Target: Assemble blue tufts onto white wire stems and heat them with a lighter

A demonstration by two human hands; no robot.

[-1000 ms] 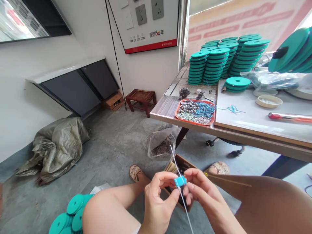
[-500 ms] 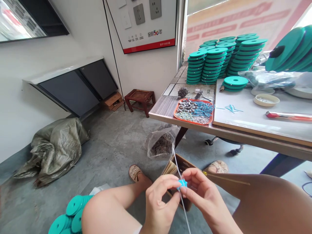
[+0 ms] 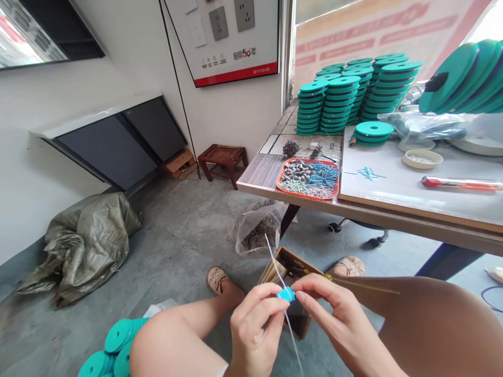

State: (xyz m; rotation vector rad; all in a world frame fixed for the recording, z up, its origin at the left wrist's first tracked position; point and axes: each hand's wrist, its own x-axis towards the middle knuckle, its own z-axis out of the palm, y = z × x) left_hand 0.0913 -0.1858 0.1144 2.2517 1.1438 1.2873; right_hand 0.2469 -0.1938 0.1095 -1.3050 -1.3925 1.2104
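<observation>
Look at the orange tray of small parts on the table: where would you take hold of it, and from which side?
Grip the orange tray by its raised rim at the near left corner, coming from the table edge. The tray lies flat close to that edge, its rim is bare there, and loose parts fill the inside.

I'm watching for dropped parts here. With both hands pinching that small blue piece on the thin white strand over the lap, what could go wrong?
The blue piece is held only by the fingertips of the left hand and right hand; a slip could drop it to the floor or into the open box below. The white strand sticks up loose and might snag or pull out.
</observation>
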